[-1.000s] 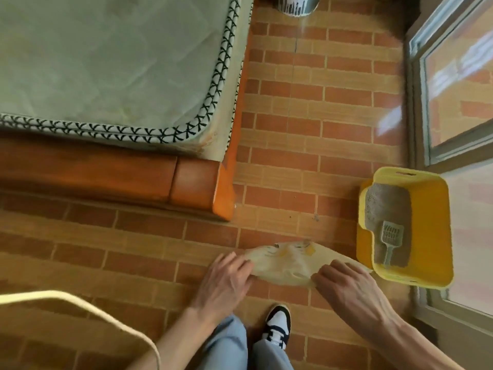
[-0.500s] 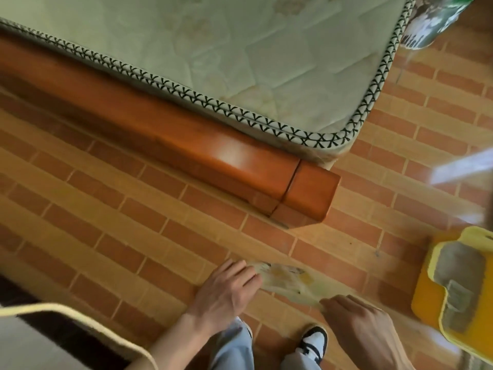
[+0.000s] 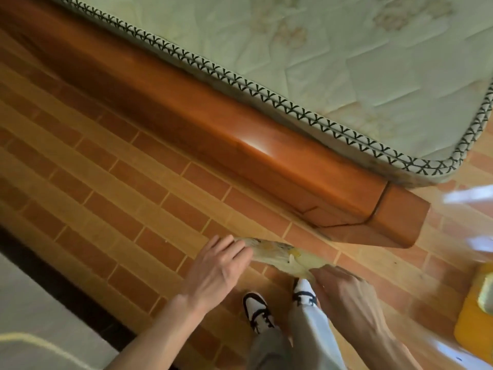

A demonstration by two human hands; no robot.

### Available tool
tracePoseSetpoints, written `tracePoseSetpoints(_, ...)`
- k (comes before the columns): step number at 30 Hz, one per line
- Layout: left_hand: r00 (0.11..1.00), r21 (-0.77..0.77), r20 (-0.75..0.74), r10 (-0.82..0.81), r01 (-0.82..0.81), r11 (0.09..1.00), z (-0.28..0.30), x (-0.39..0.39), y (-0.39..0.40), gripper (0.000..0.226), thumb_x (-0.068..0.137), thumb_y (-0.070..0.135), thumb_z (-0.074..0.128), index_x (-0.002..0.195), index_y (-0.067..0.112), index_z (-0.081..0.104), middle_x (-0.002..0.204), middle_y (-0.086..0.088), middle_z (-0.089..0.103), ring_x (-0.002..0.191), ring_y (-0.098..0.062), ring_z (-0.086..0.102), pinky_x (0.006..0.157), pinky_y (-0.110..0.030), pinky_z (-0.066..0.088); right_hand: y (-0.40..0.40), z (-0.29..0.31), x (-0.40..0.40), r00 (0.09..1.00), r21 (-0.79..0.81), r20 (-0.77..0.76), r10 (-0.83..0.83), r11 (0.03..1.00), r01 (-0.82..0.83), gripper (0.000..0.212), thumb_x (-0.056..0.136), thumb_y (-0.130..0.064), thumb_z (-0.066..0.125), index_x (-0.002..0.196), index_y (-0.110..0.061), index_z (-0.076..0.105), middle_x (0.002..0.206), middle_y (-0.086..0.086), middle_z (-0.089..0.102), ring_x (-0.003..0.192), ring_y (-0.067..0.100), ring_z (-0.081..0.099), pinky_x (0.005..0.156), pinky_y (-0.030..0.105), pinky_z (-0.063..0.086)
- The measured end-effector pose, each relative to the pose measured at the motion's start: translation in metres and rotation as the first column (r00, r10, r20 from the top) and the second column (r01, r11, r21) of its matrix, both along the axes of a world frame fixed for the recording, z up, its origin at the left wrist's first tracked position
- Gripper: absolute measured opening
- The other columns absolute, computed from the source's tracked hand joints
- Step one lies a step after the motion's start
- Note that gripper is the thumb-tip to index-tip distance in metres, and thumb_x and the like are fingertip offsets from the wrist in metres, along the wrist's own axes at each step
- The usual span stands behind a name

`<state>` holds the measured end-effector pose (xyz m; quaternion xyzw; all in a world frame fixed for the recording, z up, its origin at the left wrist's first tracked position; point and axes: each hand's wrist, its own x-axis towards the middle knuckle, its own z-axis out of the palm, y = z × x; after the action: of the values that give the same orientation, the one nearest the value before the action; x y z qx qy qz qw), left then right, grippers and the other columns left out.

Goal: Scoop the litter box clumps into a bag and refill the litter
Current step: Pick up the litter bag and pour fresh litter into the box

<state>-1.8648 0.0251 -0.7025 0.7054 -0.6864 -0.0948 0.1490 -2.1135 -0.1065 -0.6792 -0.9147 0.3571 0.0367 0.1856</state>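
A thin pale-yellow plastic bag (image 3: 277,255) is stretched low over the brick-patterned floor between my two hands. My left hand (image 3: 218,268) grips its left end, fingers curled over the edge. My right hand (image 3: 346,295) pinches the right end, blurred by motion. The yellow litter box (image 3: 472,313) shows only as a blurred corner at the right edge; its litter and scoop cannot be made out.
A wooden bed frame (image 3: 266,161) with a quilted mattress (image 3: 346,62) runs diagonally above the hands, its corner close to the bag. My two sneakers (image 3: 257,311) stand just below the bag. A pale surface with a dark edge (image 3: 40,316) fills the lower left.
The view has swung left, so the litter box slid to the right edge. Both hands still hold the bag, which now looks narrower and bunched between them.
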Motion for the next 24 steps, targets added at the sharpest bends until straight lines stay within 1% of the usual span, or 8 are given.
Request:
tracePoseSetpoints(3, 0.999, -0.004, 0.01, 0.043, -0.043, 0.999, -0.001, 0.029, 0.0, 0.027, 0.102, 0.022, 0.045, 0.1, 0.014, 0.071, 0.1, 0.0, 0.072, 0.089, -0.019, 0.061, 0.076, -0.035, 0.052, -0.004, -0.005, 0.038, 1.0, -0.033, -0.016, 0.015, 0.999, -0.016, 0.019, 0.079, -0.022, 0.081, 0.073, -0.027, 0.065, 0.063, -0.006, 0.059, 0.051, 0.016, 0.057, 0.038, 0.024, 0.032)
tracePoseSetpoints(7, 0.995, -0.014, 0.023, 0.101, -0.101, 0.995, -0.008, 0.068, -0.005, 0.025, 0.101, 0.022, 0.047, 0.098, 0.013, 0.071, 0.095, 0.0, 0.072, 0.084, -0.017, 0.061, 0.074, -0.033, 0.051, -0.015, -0.013, 0.082, 1.0, -0.044, 0.005, 0.021, 0.999, -0.021, 0.021, 0.093, -0.029, 0.061, 0.073, -0.024, 0.066, 0.061, -0.005, 0.058, 0.048, 0.015, 0.054, 0.038, 0.024, 0.034)
tracePoseSetpoints(13, 0.99, 0.007, 0.031, 0.138, -0.138, 0.99, -0.025, 0.125, -0.028, 0.014, 0.098, 0.019, 0.059, 0.095, 0.013, 0.071, 0.09, 0.0, 0.072, 0.079, -0.018, 0.061, 0.068, -0.033, 0.05, -0.037, -0.039, 0.144, 0.998, 0.003, -0.044, 0.044, 0.999, -0.044, 0.019, 0.089, -0.02, 0.07, 0.071, -0.02, 0.063, 0.06, -0.004, 0.056, 0.048, 0.017, 0.053, 0.034, 0.026, 0.035)
tracePoseSetpoints(15, 0.99, 0.041, 0.047, 0.132, -0.134, 0.99, -0.029, 0.141, -0.036, 0.014, 0.099, 0.02, 0.06, 0.095, 0.013, 0.072, 0.09, 0.0, 0.072, 0.079, -0.018, 0.061, 0.068, -0.032, 0.05, -0.043, -0.041, 0.161, 0.997, 0.028, -0.046, 0.054, 0.998, -0.052, 0.027, 0.085, -0.016, 0.076, 0.064, -0.019, 0.058, 0.055, -0.005, 0.051, 0.042, 0.014, 0.043, 0.033, 0.018, 0.02)
tracePoseSetpoints(17, 0.992, 0.084, 0.045, 0.122, -0.125, 0.989, -0.031, 0.158, -0.046, 0.01, 0.097, 0.019, 0.064, 0.095, 0.014, 0.071, 0.089, 0.001, 0.072, 0.079, -0.018, 0.061, 0.068, -0.033, 0.05, -0.047, -0.039, 0.177, 0.996, 0.066, -0.061, 0.067, 0.996, -0.063, 0.034, 0.08, -0.014, 0.08, 0.06, -0.02, 0.052, 0.053, -0.007, 0.047, 0.042, 0.012, 0.033, 0.041, 0.011, 0.004)
tracePoseSetpoints(19, 0.993, 0.115, 0.046, 0.107, -0.111, 0.987, -0.033, 0.173, -0.053, 0.008, 0.096, 0.02, 0.065, 0.094, 0.015, 0.07, 0.088, 0.002, 0.071, 0.08, -0.018, 0.06, 0.069, -0.033, 0.049, -0.047, -0.04, 0.188, 0.996, 0.101, -0.064, 0.07, 0.993, -0.063, 0.036, 0.077, -0.012, 0.08, 0.061, -0.02, 0.049, 0.054, -0.007, 0.046, 0.044, 0.012, 0.03, 0.045, 0.011, 0.0)
tracePoseSetpoints(21, 0.996, 0.129, 0.05, 0.069, -0.075, 0.989, -0.035, 0.186, -0.06, 0.007, 0.096, 0.02, 0.065, 0.093, 0.016, 0.068, 0.089, 0.002, 0.069, 0.081, -0.019, 0.059, 0.07, -0.033, 0.048, -0.048, -0.044, 0.198, 0.996, 0.119, -0.073, 0.041, 0.992, -0.032, 0.034, 0.077, -0.013, 0.079, 0.062, -0.021, 0.049, 0.056, -0.006, 0.048, 0.046, 0.014, 0.032, 0.044, 0.013, 0.003)
tracePoseSetpoints(24, 0.999, 0.135, 0.022, 0.032, -0.034, 0.99, -0.042, 0.206, -0.066, 0.008, 0.095, 0.02, 0.064, 0.094, 0.015, 0.069, 0.089, 0.002, 0.071, 0.081, -0.019, 0.061, 0.072, -0.033, 0.05, -0.049, -0.051, 0.212, 0.997, 0.114, -0.073, -0.013, 0.993, 0.022, 0.026, 0.08, -0.017, 0.078, 0.067, -0.023, 0.056, 0.061, -0.007, 0.053, 0.048, 0.017, 0.05, 0.04, 0.021, 0.023)
